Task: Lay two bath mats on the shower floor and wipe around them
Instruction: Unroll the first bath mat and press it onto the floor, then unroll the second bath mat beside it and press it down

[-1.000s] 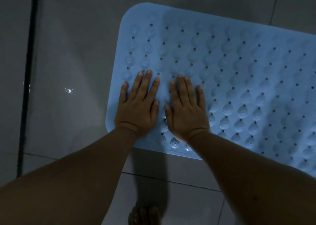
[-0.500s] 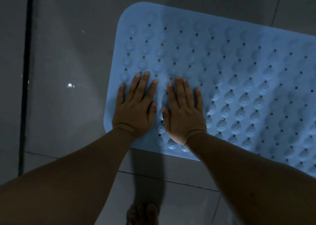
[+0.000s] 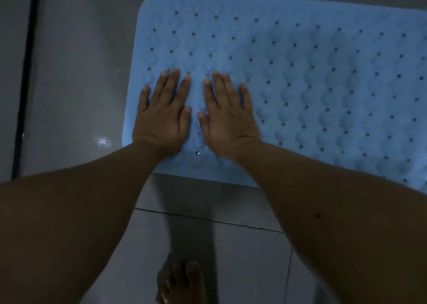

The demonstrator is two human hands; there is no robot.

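A light blue bath mat (image 3: 312,84) with rows of bumps and small drain holes lies flat on the grey tiled shower floor (image 3: 76,72). It runs off the frame to the right. My left hand (image 3: 165,112) and my right hand (image 3: 227,116) rest palm down on the mat's near left corner, side by side, fingers stretched out and slightly apart. Neither hand holds anything. Only one mat is in view.
A dark vertical strip (image 3: 24,79) runs down the floor at the far left. A small bright wet glint (image 3: 102,140) sits on the tile left of the mat. A bare foot (image 3: 182,283) stands on the tiles below my arms.
Both hands stay flat on the mat's near left corner. The view has shifted, so the mat sits higher and further right in the frame, and more of the foot shows.
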